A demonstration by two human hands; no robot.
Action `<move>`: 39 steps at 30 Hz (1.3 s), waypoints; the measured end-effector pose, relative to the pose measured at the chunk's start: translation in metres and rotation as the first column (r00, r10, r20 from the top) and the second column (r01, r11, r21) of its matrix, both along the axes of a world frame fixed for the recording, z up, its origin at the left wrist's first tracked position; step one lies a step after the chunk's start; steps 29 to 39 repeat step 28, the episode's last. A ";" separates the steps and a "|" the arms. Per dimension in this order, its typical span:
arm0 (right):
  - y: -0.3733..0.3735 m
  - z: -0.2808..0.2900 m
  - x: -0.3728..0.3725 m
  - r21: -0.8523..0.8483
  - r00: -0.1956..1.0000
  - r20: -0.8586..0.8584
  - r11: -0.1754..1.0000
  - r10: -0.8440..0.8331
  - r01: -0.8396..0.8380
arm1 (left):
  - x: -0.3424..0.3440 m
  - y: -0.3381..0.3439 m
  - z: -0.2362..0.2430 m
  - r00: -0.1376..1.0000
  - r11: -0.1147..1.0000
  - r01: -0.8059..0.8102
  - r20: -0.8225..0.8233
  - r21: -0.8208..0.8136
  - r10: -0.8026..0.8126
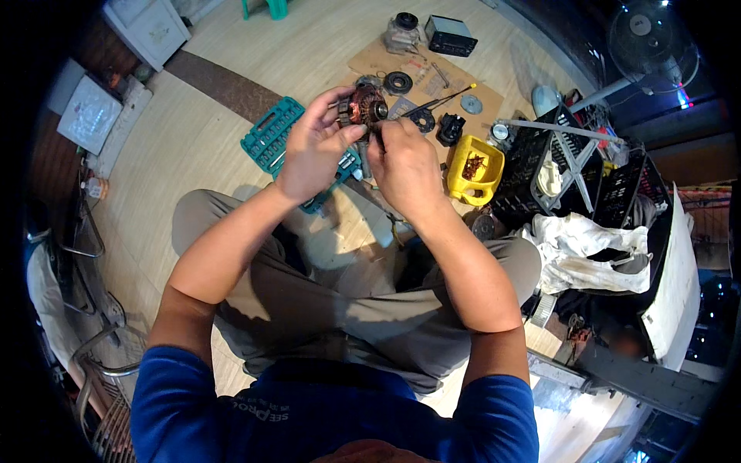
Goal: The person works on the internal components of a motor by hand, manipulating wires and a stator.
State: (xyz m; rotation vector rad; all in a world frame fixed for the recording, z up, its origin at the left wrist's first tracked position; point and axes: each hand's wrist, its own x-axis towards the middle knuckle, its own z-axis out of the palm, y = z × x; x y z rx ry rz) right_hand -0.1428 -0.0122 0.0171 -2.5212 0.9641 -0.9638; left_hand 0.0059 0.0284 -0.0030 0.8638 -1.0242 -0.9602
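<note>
Above the floor in front of me is a round motor part [360, 106] with reddish copper windings and a metal shaft end. My left hand [315, 147] is closed around its left side, thumb underneath and fingers over the back. My right hand [407, 163] has its fingertips pinched together against the part's lower right side; whatever sits between them is hidden. Below the hands lies a green socket set case [270, 133], open with sockets in rows. A yellow cut-open jug [488, 176] with small rusty-brown pieces inside stands right of my right hand.
On a cardboard sheet [494, 99] are a black ring [398, 82], a grey disc [471, 104], a black plastic part [450, 129] and a long thin tool [451, 96]. A car radio [450, 36] stands behind. Black crates [519, 193], a white cloth [590, 251] and a fan [644, 37] occupy the right.
</note>
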 end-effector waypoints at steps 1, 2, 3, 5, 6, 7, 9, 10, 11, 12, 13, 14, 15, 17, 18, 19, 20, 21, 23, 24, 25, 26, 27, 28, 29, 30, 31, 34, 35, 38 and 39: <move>0.000 0.000 0.000 -0.001 0.999 0.042 1.000 0.016 -0.016 | 0.001 0.000 0.001 1.000 1.000 -0.003 0.000 -0.002 0.003; 0.001 0.000 0.000 -0.003 0.999 0.043 1.000 0.018 -0.018 | 0.002 -0.001 0.002 1.000 1.000 0.013 -0.010 -0.007 -0.013; 0.002 0.001 -0.001 -0.017 0.999 0.031 1.000 0.023 -0.023 | 0.003 -0.001 0.002 0.999 1.000 0.029 -0.020 -0.013 -0.029; 0.002 0.001 -0.002 -0.034 1.000 0.016 0.999 0.027 -0.026 | 0.007 -0.001 0.004 0.996 0.997 0.072 -0.052 0.004 -0.072; 0.001 0.000 -0.003 -0.035 0.999 0.033 0.999 0.043 -0.042 | 0.008 -0.002 0.005 0.990 0.993 0.117 -0.083 0.021 -0.115; 0.001 0.000 -0.002 -0.035 0.997 0.053 0.998 0.062 -0.060 | 0.009 -0.001 0.005 0.990 0.993 0.113 -0.082 0.020 -0.111; 0.002 -0.001 -0.002 -0.048 0.995 0.065 0.996 0.077 -0.074 | 0.011 0.000 0.005 0.979 0.988 0.156 -0.135 0.005 -0.154; 0.002 -0.002 -0.002 -0.059 0.993 0.076 0.995 0.087 -0.083 | 0.012 0.000 0.006 0.979 0.988 0.154 -0.133 0.003 -0.152; 0.002 -0.002 -0.001 -0.061 0.993 0.077 0.994 0.090 -0.086 | 0.013 0.000 0.008 0.977 0.985 0.172 -0.129 0.014 -0.168; 0.002 -0.002 -0.001 -0.084 0.992 0.090 0.993 0.093 -0.086 | 0.014 0.001 0.009 0.975 0.982 0.189 -0.125 0.024 -0.185; 0.002 -0.002 -0.001 -0.109 0.990 0.102 0.990 0.096 -0.085 | 0.015 0.001 0.011 0.975 0.982 0.187 -0.123 0.021 -0.183; 0.001 -0.002 0.000 -0.112 0.990 0.103 0.990 0.099 -0.087 | 0.016 0.001 0.014 0.967 0.977 0.208 -0.157 0.036 -0.200; 0.001 -0.002 0.000 -0.129 0.990 0.105 0.988 0.098 -0.084 | 0.017 0.002 0.016 0.957 0.972 0.230 -0.191 0.051 -0.216; 0.001 -0.002 0.000 -0.148 0.990 0.106 0.986 0.097 -0.081 | 0.018 0.003 0.018 0.944 0.966 0.255 -0.228 0.044 -0.239; 0.001 -0.002 -0.001 -0.152 0.990 0.098 0.985 0.103 -0.088 | 0.018 0.003 0.019 0.928 0.959 0.282 -0.265 0.040 -0.262; 0.001 -0.002 -0.001 -0.153 0.990 0.093 0.984 0.110 -0.095 | 0.019 0.004 0.019 0.929 0.959 0.280 -0.263 0.040 -0.261; 0.002 -0.002 -0.001 -0.154 0.989 0.095 0.983 0.112 -0.096 | 0.020 0.004 0.018 0.916 0.958 0.283 -0.305 0.036 -0.259; 0.002 -0.002 -0.001 -0.147 0.991 0.081 0.985 0.105 -0.092 | 0.020 0.004 0.018 0.902 0.958 0.286 -0.347 0.032 -0.257; 0.002 -0.002 -0.002 -0.141 0.993 0.066 0.986 0.096 -0.086 | 0.021 0.003 0.017 0.886 0.955 0.296 -0.381 0.022 -0.266; 0.002 -0.002 -0.002 -0.139 0.993 0.071 0.986 0.099 -0.088 | 0.021 0.002 0.017 0.868 0.952 0.306 -0.415 0.012 -0.273; 0.002 -0.002 -0.002 -0.139 0.992 0.077 0.986 0.103 -0.092 | 0.021 0.002 0.016 0.868 0.952 0.305 -0.414 0.011 -0.274; 0.002 -0.002 -0.002 -0.140 0.992 0.077 0.986 0.103 -0.092 | 0.021 0.002 0.016 0.856 0.947 0.320 -0.426 -0.011 -0.294; 0.001 -0.003 -0.003 -0.143 0.991 0.082 0.985 0.108 -0.095 | 0.021 0.002 0.015 0.843 0.942 0.335 -0.437 -0.033 -0.315; 0.001 -0.003 -0.003 -0.147 0.990 0.087 0.984 0.113 -0.100 | 0.023 0.001 0.013 0.829 0.935 0.353 -0.456 -0.023 -0.324; 0.001 -0.003 -0.003 -0.147 0.990 0.087 0.984 0.113 -0.100 | 0.023 0.001 0.013 0.829 0.935 0.353 -0.456 -0.023 -0.324; 0.001 -0.003 -0.003 -0.147 0.990 0.087 0.984 0.113 -0.100 | 0.023 0.001 0.013 0.829 0.935 0.353 -0.456 -0.023 -0.324; 0.001 -0.003 -0.003 -0.147 0.990 0.087 0.984 0.113 -0.100 | 0.023 0.001 0.013 0.829 0.935 0.353 -0.456 -0.023 -0.324; 0.001 -0.003 -0.003 -0.147 0.990 0.087 0.984 0.113 -0.100 | 0.023 0.001 0.013 0.829 0.935 0.353 -0.456 -0.023 -0.324; 0.001 -0.003 -0.003 -0.147 0.990 0.087 0.984 0.113 -0.100 | 0.023 0.001 0.013 0.829 0.935 0.353 -0.456 -0.023 -0.324; 0.001 -0.003 -0.003 -0.147 0.990 0.087 0.984 0.113 -0.100 | 0.023 0.001 0.013 0.829 0.935 0.353 -0.456 -0.023 -0.324; 0.001 -0.003 -0.003 -0.147 0.990 0.087 0.984 0.113 -0.100 | 0.023 0.001 0.013 0.829 0.935 0.353 -0.456 -0.023 -0.324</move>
